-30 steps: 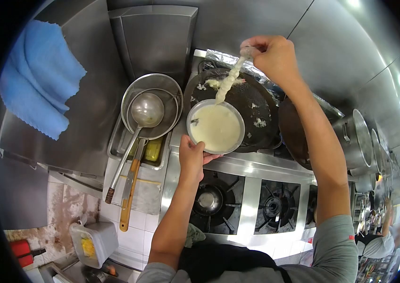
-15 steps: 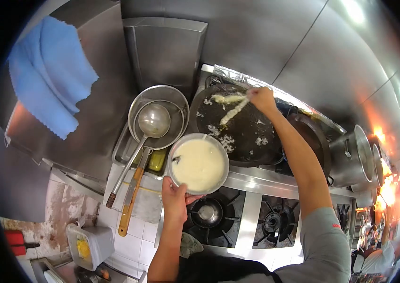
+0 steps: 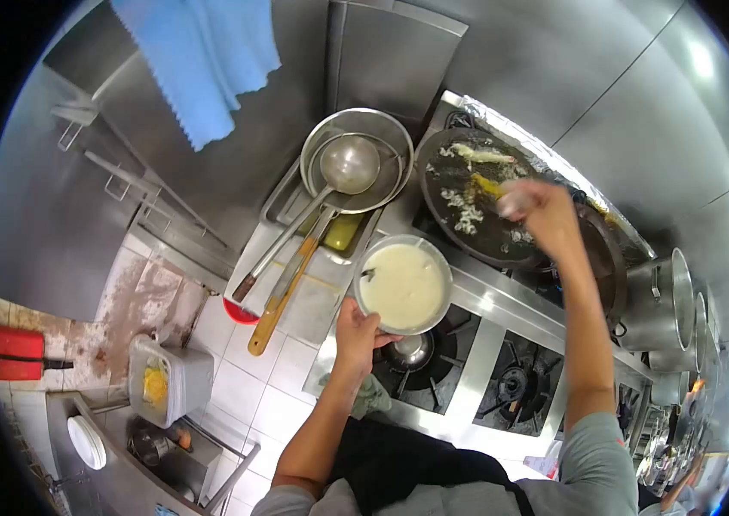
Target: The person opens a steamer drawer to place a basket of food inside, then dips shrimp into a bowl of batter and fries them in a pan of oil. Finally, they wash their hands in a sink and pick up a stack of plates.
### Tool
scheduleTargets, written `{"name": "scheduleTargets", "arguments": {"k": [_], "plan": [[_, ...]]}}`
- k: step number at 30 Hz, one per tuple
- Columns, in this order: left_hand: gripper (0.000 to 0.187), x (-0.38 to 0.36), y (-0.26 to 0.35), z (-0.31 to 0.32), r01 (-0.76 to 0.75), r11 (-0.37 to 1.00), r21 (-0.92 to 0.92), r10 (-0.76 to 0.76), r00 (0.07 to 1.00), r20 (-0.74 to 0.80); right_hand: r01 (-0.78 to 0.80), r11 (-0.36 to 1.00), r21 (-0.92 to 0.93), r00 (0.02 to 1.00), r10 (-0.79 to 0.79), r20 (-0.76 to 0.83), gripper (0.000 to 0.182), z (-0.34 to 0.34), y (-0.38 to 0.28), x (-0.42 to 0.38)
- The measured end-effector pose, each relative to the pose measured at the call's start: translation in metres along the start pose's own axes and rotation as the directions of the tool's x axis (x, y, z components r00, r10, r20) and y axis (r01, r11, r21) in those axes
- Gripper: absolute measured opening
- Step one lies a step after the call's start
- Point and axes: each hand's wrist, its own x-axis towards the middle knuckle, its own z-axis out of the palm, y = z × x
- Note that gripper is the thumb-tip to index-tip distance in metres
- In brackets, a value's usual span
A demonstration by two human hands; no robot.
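My left hand (image 3: 358, 334) grips a round bowl (image 3: 448, 288) from its near side, thumb up at the rim. Pale, creamy batter (image 3: 407, 288) fills much of it, with a dark bit near the left edge. Over the right part of a wide dark wok (image 3: 502, 239), my right hand (image 3: 545, 213) is smeared by motion, its fingertips whitish. Beside those fingertips lies a yellowish piece (image 3: 487, 183) in the wok. Farther back is a pale battered strip (image 3: 482, 155), and white batter crumbs (image 3: 466, 213) float around.
Left of the wok, a metal pot (image 3: 317, 138) carries a ladle (image 3: 350, 165), with a wooden-handled tool (image 3: 277, 310) beside it, above a tray of yellow oil (image 3: 343, 234). Burners (image 3: 512, 384) sit in front; tall pots (image 3: 661, 301) stand at right. A blue cloth (image 3: 201, 60) hangs upper left.
The view has shifted, so the scene sits further right. The battered strip hanging from my right hand no longer shows there; that hand has moved toward the wok's right side. My left hand still holds the bowl.
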Motion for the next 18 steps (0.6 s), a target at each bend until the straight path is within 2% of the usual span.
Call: {"name": "scheduleTargets", "arguments": {"k": [1, 2, 3, 4, 5, 6, 7, 9, 10, 12, 13, 16, 18], "plan": [[0.022, -0.002, -0.001, -0.002, -0.005, 1.000, -0.023, 0.006, 1.000, 0.021, -0.048, 0.984, 0.173, 0.992, 0.027, 0.120, 0.031, 0.028, -0.004, -0.014], [0.022, -0.004, -0.001, -0.004, -0.006, 1.000, -0.027, 0.006, 1.000, 0.022, 0.019, 0.997, 0.073, 0.981, -0.033, 0.191, 0.028, 0.055, -0.022, -0.031], [0.021, -0.007, 0.001, -0.006, 0.001, 0.999, -0.032, 0.000, 1.000, 0.021, -0.010, 0.995, -0.094, 0.972, 0.032, 0.231, 0.026, 0.088, -0.022, -0.040], [0.019, -0.008, 0.002, -0.008, 0.005, 0.999, -0.039, -0.005, 1.000, 0.020, 0.071, 0.996, -0.051, 0.961, -0.055, 0.271, 0.024, 0.114, -0.024, -0.049], [0.019, -0.008, 0.000, -0.012, 0.002, 0.999, -0.043, -0.001, 1.000, 0.024, 0.209, 0.964, -0.162, 0.956, -0.166, 0.244, 0.024, 0.139, -0.024, -0.057], [0.017, -0.006, -0.005, -0.018, 0.007, 1.000, -0.031, -0.007, 1.000, 0.015, 0.251, 0.928, -0.275, 0.938, -0.164, 0.305, 0.025, 0.159, -0.028, -0.063], [0.016, -0.007, -0.008, -0.023, 0.015, 1.000, -0.018, -0.015, 1.000, 0.004, 0.253, 0.927, -0.278, 0.937, -0.163, 0.309, 0.025, 0.172, -0.036, -0.070], [0.015, -0.013, -0.006, -0.028, 0.016, 1.000, -0.013, -0.016, 1.000, 0.012, 0.380, 0.846, -0.374, 0.918, -0.295, 0.265, 0.025, 0.194, -0.052, -0.081], [0.014, -0.015, -0.004, -0.029, 0.013, 1.000, -0.004, -0.013, 1.000, 0.024, 0.379, 0.844, -0.380, 0.919, -0.296, 0.260, 0.025, 0.205, -0.053, -0.082], [0.015, -0.017, -0.003, -0.037, 0.017, 1.000, 0.002, -0.017, 0.999, 0.040, 0.304, 0.814, -0.495, 0.938, -0.167, 0.303, 0.025, 0.231, -0.042, -0.082], [0.016, -0.018, -0.002, -0.040, 0.022, 1.000, 0.009, -0.023, 0.998, 0.050, 0.293, 0.809, -0.509, 0.945, -0.164, 0.284, 0.025, 0.239, -0.037, -0.082], [0.019, -0.026, 0.006, -0.042, 0.035, 0.999, -0.010, -0.034, 0.996, 0.078, 0.271, 0.892, -0.363, 0.956, -0.204, 0.211, 0.021, 0.240, -0.035, -0.089], [0.021, -0.028, 0.005, -0.048, 0.039, 0.999, -0.029, -0.035, 0.993, 0.113, 0.245, 0.898, -0.365, 0.964, -0.185, 0.192, 0.020, 0.236, -0.037, -0.094]]}}
